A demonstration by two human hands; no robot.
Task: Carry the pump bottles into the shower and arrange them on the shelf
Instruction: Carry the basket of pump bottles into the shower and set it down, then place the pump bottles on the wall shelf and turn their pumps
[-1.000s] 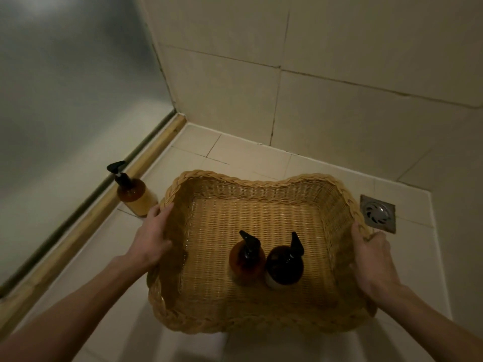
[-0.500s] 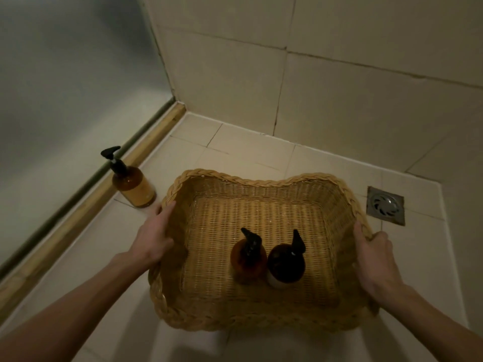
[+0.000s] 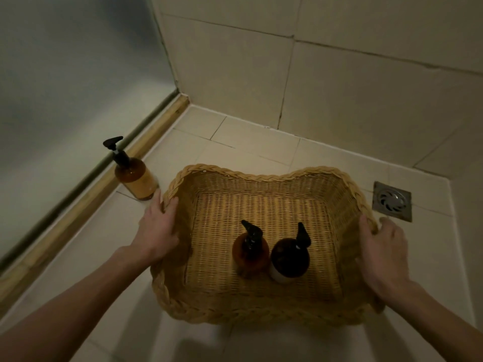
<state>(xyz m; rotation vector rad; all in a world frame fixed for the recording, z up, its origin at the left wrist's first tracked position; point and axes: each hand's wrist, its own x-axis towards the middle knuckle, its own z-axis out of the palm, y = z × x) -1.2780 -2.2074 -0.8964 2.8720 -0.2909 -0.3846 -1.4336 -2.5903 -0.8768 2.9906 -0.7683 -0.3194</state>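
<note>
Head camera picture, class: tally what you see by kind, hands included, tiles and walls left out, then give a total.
Pump bottles: 3, one on the floor, two upright in the basket
Wicker basket: 1
Floor drain: 1
Hands: 2, left hand and right hand, each holding a side of the basket
Total: 7

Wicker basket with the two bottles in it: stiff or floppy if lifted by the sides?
Probably stiff: the wicker basket keeps its walls upright where the left hand and right hand grip its braided rim. Likely light, as open weave. The amber bottle and dark bottle stand loose and tall on its floor, so a tilt could tip them.
</note>
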